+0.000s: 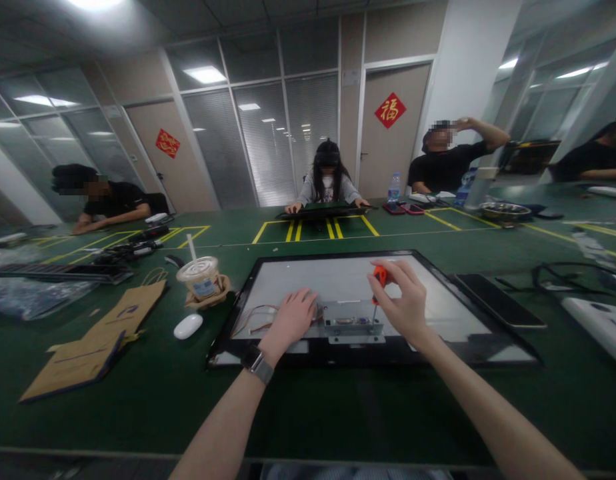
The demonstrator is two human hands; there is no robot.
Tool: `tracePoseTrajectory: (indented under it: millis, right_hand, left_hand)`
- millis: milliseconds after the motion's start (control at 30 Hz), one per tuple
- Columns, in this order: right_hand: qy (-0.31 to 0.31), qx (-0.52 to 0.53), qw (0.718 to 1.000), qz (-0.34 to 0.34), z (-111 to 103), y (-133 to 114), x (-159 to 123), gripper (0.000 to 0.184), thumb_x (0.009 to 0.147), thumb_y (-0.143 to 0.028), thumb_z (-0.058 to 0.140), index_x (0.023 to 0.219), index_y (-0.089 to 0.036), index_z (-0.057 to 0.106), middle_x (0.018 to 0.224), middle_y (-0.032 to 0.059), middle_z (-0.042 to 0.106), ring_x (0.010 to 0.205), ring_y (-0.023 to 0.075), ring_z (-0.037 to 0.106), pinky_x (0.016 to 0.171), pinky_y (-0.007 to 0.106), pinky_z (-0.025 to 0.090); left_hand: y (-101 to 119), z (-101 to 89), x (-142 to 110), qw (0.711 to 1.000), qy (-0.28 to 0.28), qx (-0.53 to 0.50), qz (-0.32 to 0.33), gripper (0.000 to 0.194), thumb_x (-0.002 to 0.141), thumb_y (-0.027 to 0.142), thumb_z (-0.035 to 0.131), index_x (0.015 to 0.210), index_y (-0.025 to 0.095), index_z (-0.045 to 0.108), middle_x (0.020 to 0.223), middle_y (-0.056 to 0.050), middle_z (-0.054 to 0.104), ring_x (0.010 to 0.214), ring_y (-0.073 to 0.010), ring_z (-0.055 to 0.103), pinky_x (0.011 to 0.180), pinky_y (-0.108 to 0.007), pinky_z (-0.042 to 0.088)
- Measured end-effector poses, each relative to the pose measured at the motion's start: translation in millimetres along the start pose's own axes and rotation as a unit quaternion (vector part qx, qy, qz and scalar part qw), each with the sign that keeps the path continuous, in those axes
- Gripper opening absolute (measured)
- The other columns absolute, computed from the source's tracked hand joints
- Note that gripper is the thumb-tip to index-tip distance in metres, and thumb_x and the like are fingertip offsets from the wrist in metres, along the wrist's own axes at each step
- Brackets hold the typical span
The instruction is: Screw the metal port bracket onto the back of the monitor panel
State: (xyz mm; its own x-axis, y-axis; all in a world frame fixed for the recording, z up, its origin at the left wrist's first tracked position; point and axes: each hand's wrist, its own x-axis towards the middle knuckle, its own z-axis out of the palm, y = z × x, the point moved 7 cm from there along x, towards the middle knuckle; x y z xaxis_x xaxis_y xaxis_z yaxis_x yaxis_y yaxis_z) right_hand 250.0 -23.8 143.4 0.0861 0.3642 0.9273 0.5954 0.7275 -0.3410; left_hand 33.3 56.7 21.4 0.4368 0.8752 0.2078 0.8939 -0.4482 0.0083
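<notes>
At a green worktable [313, 417], the right hand [405, 297] pinches an orange screwdriver [381, 275] upright, seemingly for straight aim at the metal bracket [351, 309] below that grip, as the unclenched left hand [294, 317] apparently steadies the panel [281, 275] beneath.

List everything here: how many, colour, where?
Table: one, green, across the room
Panel: one, grey, black frame, on table
Bracket: one, silver, on panel
Screwdriver: one, orange and black, at bracket
Wires: several, mixed, left of bracket
Cup: one, pale, left of panel
Oval case: one, white, near cup
Paper bag: one, brown, left
Bottles: two, bluish, far side
Door signs: two, red, far doors
People: four, black or grey tops, far side
Other clutter: uncounted, mixed, both sides
Left hand: one, bare, beside bracket
Right hand: one, bare, holding screwdriver
</notes>
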Motion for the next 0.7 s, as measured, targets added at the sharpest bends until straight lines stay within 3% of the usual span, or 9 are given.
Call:
tracePoseTrajectory:
  millis: [133, 233, 433, 567, 700]
  right_hand:
    - [0.004, -0.004, 1.0, 0.007, -0.9, 1.7, -0.4, 0.016, 0.091, -0.022, 0.062, 0.105, -0.023, 0.071, 0.082, 0.0022, 0.059, 0.066, 0.0159, 0.058, 0.062, 0.032, 0.053]
    - [0.006, -0.005, 1.0, 0.021, -1.1, 5.1, -1.0, 0.017, 0.091, -0.023, 0.062, 0.105, -0.023, 0.071, 0.083, 0.0029, 0.061, 0.068, 0.0167, 0.058, 0.063, 0.033, 0.053]
    - [0.019, -0.005, 0.998, 0.063, -0.3, 15.5, -4.1, 0.018, 0.091, -0.026, 0.062, 0.106, -0.023, 0.071, 0.085, 0.0033, 0.061, 0.07, 0.0175, 0.06, 0.064, 0.034, 0.054]
    - [0.03, -0.001, 0.995, 0.098, 1.2, 24.3, -6.6, 0.018, 0.091, -0.029, 0.062, 0.106, -0.023, 0.071, 0.084, 0.0032, 0.061, 0.069, 0.0177, 0.059, 0.063, 0.035, 0.056]
    - [0.054, 0.014, 0.986, 0.158, -0.2, 39.7, -9.1, 0.018, 0.09, -0.032, 0.063, 0.103, -0.023, 0.071, 0.086, 0.0026, 0.061, 0.07, 0.0167, 0.06, 0.06, 0.031, 0.056]
  left_hand:
    - [2.1, -4.7, -1.2, 1.0, 0.008, 0.002, -0.005, 0.039, 0.104, 0.02, 0.041, 0.141, 0.019, 0.053, 0.149, -0.013, 0.055, 0.137, -0.027, 0.052, 0.115, -0.046, 0.042]
    - [3.9, -17.6, -1.1, 0.999, 0.05, -0.01, -0.002, 0.039, 0.102, 0.018, 0.044, 0.139, 0.016, 0.055, 0.146, -0.014, 0.056, 0.134, -0.0276, 0.054, 0.115, -0.047, 0.04]
    - [17.2, -49.1, -3.7, 0.974, 0.177, -0.142, 0.011, 0.02, 0.1, 0.021, 0.051, 0.106, 0.019, 0.071, 0.103, -0.008, 0.068, 0.104, -0.0219, 0.062, 0.098, -0.038, 0.05]
    - [52.7, -41.6, -2.5, 0.957, 0.11, -0.262, 0.059, 0.012, 0.094, 0.022, 0.064, 0.102, 0.019, 0.072, 0.103, -0.005, 0.065, 0.099, -0.0194, 0.063, 0.091, -0.032, 0.051]
    - [81.5, -35.9, 0.3, 0.96, 0.044, -0.271, 0.061, 0.026, 0.083, 0.031, 0.078, 0.105, 0.019, 0.071, 0.106, -0.005, 0.063, 0.1, -0.0227, 0.062, 0.088, -0.035, 0.051]
